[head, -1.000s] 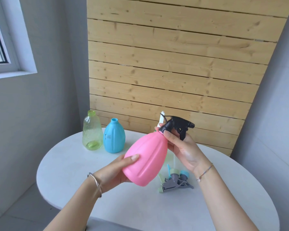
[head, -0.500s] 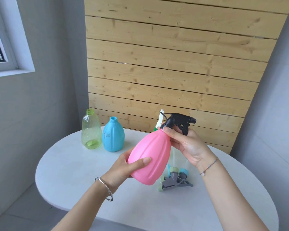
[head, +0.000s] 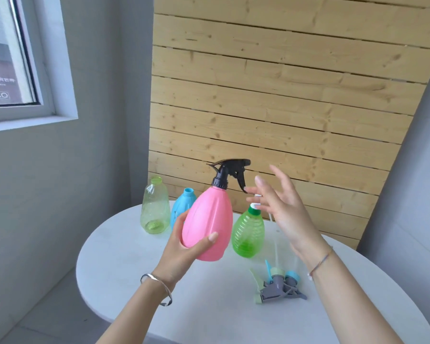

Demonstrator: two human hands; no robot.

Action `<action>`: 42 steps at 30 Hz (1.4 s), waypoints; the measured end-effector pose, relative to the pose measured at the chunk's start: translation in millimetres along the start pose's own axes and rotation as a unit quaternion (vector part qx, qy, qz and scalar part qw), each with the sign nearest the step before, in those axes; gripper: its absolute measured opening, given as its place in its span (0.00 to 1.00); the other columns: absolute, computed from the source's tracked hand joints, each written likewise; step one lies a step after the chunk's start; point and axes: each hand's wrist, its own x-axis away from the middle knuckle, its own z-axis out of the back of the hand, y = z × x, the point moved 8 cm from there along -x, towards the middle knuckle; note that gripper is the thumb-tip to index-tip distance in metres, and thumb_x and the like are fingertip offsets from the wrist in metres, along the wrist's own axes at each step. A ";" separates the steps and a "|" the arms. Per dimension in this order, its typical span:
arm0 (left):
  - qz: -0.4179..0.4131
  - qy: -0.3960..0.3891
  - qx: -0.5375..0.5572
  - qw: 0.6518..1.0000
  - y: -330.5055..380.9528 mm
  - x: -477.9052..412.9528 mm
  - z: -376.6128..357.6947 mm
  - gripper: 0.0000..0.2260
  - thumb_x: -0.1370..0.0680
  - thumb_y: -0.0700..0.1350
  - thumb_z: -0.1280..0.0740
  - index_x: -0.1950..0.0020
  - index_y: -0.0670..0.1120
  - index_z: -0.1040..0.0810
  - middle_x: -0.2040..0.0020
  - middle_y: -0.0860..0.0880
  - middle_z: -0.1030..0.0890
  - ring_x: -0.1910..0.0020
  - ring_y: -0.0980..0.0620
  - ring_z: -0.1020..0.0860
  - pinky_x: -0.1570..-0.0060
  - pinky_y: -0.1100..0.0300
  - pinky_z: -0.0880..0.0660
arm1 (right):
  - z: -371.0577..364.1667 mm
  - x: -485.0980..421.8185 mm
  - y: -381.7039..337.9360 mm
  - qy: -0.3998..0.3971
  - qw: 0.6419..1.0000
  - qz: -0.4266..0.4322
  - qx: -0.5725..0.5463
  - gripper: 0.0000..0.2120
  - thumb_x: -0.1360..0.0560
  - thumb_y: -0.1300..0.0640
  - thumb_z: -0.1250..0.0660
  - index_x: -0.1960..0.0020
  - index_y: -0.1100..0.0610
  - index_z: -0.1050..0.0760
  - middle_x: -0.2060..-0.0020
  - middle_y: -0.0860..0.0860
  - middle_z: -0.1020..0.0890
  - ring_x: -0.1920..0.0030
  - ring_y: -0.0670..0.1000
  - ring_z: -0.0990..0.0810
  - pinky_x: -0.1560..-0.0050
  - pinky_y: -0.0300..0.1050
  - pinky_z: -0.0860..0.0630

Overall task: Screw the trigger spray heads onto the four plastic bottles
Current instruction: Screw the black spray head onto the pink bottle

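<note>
Bottles number four: we hold the pink bottle [head: 207, 224], black spray head [head: 230, 171] fitted, in our left hand [head: 184, 247]'s grip above the tabletop [head: 209, 306]; right hand [head: 281, 207] spread, empty. Two loose heads [head: 278, 285] lie there.

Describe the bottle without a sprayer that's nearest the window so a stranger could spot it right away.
Start at the round white table and look to its far left edge, toward the window. The pale yellow-green see-through plastic bottle stands upright there, its threaded neck open. Unlike the opaque blue plastic bottle beside it, you can see straight through it.
</note>
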 end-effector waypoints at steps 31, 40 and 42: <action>0.089 0.078 -0.254 0.960 -48.0 -52.2 69.3 0.32 0.29 0.52 0.28 0.30 0.50 0.38 0.33 0.46 0.29 0.43 0.49 0.30 0.47 0.58 0.31 | -65.9 -86.4 80.8 -0.081 0.974 -0.209 -0.023 0.30 0.28 0.61 0.29 0.30 0.56 0.36 0.44 0.61 0.18 0.44 0.57 0.18 0.38 0.52 0.25; 0.090 0.096 -0.266 0.955 -43.2 -52.4 75.2 0.30 0.28 0.52 0.29 0.30 0.49 0.37 0.33 0.46 0.28 0.45 0.51 0.30 0.49 0.58 0.30 | -63.6 -98.6 92.7 -0.073 0.974 -0.214 -0.021 0.29 0.28 0.60 0.29 0.30 0.56 0.36 0.44 0.60 0.18 0.45 0.57 0.18 0.44 0.49 0.22; 0.093 0.097 -0.268 0.954 -43.0 -52.4 75.0 0.29 0.27 0.52 0.30 0.30 0.49 0.37 0.33 0.47 0.28 0.44 0.51 0.30 0.49 0.58 0.31 | -61.9 -99.2 93.7 -0.069 0.974 -0.213 -0.022 0.28 0.28 0.60 0.29 0.30 0.56 0.35 0.44 0.61 0.18 0.47 0.57 0.18 0.44 0.49 0.22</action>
